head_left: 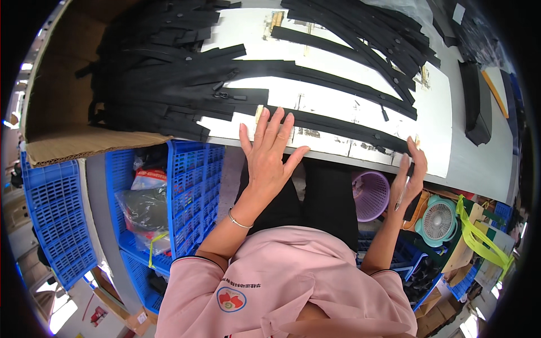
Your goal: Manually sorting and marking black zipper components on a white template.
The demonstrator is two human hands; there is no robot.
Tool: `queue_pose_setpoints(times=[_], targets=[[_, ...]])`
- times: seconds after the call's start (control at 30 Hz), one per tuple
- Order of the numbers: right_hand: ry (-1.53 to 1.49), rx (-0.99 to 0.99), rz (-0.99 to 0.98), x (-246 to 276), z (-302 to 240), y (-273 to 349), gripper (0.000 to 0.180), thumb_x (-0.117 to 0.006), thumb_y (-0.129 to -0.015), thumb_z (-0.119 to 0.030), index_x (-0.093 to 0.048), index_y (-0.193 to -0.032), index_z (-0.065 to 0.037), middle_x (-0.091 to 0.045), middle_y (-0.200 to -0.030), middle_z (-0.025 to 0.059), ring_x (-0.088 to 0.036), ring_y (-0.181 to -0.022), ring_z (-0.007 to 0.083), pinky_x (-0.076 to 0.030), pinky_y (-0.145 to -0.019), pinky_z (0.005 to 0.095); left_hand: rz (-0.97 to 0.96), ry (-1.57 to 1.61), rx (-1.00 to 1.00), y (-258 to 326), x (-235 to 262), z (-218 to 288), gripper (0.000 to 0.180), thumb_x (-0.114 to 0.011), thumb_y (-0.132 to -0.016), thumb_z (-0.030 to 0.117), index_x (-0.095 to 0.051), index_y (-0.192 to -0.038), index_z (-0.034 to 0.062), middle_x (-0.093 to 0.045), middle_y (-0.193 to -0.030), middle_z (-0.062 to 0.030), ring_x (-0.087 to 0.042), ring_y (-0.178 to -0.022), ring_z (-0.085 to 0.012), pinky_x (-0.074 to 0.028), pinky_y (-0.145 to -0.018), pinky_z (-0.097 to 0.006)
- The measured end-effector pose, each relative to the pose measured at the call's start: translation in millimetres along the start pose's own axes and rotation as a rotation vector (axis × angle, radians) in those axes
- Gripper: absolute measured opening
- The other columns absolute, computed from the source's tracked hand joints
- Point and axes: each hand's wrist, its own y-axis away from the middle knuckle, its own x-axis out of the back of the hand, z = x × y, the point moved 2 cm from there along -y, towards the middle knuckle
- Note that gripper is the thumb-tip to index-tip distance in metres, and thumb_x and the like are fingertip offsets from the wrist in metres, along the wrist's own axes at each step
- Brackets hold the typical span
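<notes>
White worktop [338,98] carries a long black zipper strip [338,127] along its near edge. I am flattening it: my left hand [269,155] presses with fingers spread open, gripping nothing; my right hand [411,172] pins the far end, holding a pen [401,194]. Next, smoothing calls for steady pressure.

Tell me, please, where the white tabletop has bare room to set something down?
Bare patches: right end of the table, between the right hand and the black block; a strip between the upper zipper bundle and long zipper. Crowded: the zipper pile beyond the left hand.
</notes>
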Motion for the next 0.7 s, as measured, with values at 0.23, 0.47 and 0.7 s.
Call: queue_pose_setpoints(times=[0.23, 0.47, 0.7], targets=[[-0.785, -0.237, -0.345, -61, -90, -29, 0.022, -0.062, -0.102, -0.011, -0.074, -0.116, 0.002, -0.073, -0.098, 0.0070, -0.064, -0.084, 0.0107, -0.051, -0.078, 0.0250, 0.039, 0.017, -0.001, 2, -2, -2, 0.069, -0.079, -0.088, 0.039, -0.057, -0.147, 0.0088, -0.053, -0.153, -0.0096, -0.040, -0.148, -0.0305, -0.007, -0.121, -0.061], [-0.893, -0.356, -0.472, -123, -114, -30, 0.013, -0.069, -0.099, -0.011, -0.071, -0.103, 0.002, -0.071, -0.090, 0.0022, -0.060, -0.078, 0.0057, -0.049, -0.069, 0.0211, 0.065, 0.054, 0.004, 2, -6, -4, 0.070, -0.080, -0.086, 0.039, -0.058, -0.146, 0.0094, -0.055, -0.151, -0.0089, -0.042, -0.147, -0.0292, -0.007, -0.121, -0.059], [-0.729, -0.308, -0.491, -131, -115, -22, 0.012, -0.071, -0.098, -0.013, -0.069, -0.099, -0.001, -0.069, -0.084, 0.0001, -0.057, -0.072, 0.0035, -0.047, -0.064, 0.0203, 0.079, 0.053, -0.005, 4, -6, -7, 0.070, -0.079, -0.086, 0.040, -0.059, -0.145, 0.0098, -0.055, -0.152, -0.0092, -0.042, -0.147, -0.0290, -0.006, -0.122, -0.058]])
